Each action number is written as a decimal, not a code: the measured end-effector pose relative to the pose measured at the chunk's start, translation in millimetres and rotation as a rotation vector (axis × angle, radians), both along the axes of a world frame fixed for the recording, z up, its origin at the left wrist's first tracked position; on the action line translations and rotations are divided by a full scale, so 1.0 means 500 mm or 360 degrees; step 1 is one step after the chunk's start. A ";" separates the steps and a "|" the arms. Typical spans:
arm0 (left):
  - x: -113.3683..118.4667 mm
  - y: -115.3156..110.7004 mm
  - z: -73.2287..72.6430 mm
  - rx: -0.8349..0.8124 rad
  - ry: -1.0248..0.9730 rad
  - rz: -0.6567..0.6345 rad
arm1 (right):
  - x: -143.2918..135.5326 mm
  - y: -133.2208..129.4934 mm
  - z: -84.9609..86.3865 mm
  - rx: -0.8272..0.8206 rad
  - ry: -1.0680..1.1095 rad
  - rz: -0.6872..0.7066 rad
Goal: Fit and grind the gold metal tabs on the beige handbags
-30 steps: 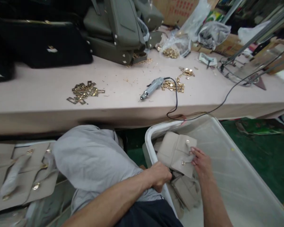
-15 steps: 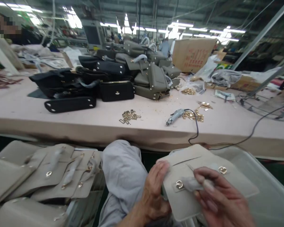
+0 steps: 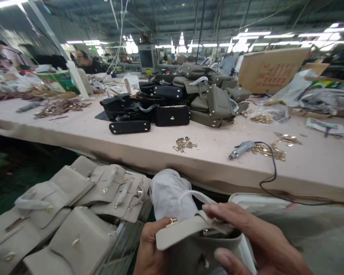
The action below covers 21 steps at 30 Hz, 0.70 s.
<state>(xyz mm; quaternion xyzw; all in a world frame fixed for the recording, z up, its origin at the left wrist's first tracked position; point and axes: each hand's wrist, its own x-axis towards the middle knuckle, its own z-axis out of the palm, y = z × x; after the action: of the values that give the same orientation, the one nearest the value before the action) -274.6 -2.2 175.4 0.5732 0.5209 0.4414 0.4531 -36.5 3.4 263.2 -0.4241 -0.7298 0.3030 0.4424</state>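
Note:
A light grey-beige handbag (image 3: 186, 230) is between my two hands, its flap tilted up and its wrapped handle arching above. My left hand (image 3: 152, 244) grips the flap's left side, thumb near a gold ring fitting. On the bag's right side lies my right hand (image 3: 255, 236), fingers over the top edge and thumb in front, closed on the bag. Inside the raised flap, a small metal fitting (image 3: 205, 232) shows. The bag's lower part runs out of view.
Several beige bags (image 3: 83, 236) lie piled at left. On the table (image 3: 149, 149) are black bags (image 3: 172, 115), olive bags (image 3: 218, 105), gold hardware (image 3: 184, 143), and a corded electric screwdriver (image 3: 241, 149). A pale bin (image 3: 312, 225) stands at right. A person (image 3: 88, 63) is beyond the table.
The bag has turned from its flat flap face to its opening, flap lifted. My right hand has moved from the wrapped handle to the bag's right side. The view has swung left.

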 end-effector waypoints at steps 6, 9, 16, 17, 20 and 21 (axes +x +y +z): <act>0.002 -0.002 -0.123 -0.0506 -0.0386 0.0320 | -0.023 0.114 -0.172 0.0060 -0.0375 0.0110; 0.001 -0.007 -0.159 -0.0306 -0.0040 0.0603 | -0.051 0.142 -0.266 0.0187 -0.0342 0.0094; 0.038 -0.001 -0.052 0.0464 0.0529 0.0964 | -0.051 0.151 -0.299 0.0424 -0.0351 0.0235; 0.049 0.004 -0.038 0.0458 0.0497 0.0898 | -0.050 0.151 -0.299 0.0432 -0.0348 0.0241; 0.083 0.021 -0.017 0.0405 0.0368 0.0832 | -0.048 0.148 -0.306 0.0443 -0.0346 0.0224; 0.094 0.027 -0.017 0.0333 0.0276 0.0785 | -0.048 0.146 -0.310 0.0454 -0.0344 0.0209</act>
<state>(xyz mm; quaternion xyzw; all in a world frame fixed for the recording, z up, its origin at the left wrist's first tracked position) -227.6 11.1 167.1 0.5084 0.6331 0.5390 0.2241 -60.7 76.4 108.5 -0.3386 -0.8347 0.1776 0.3964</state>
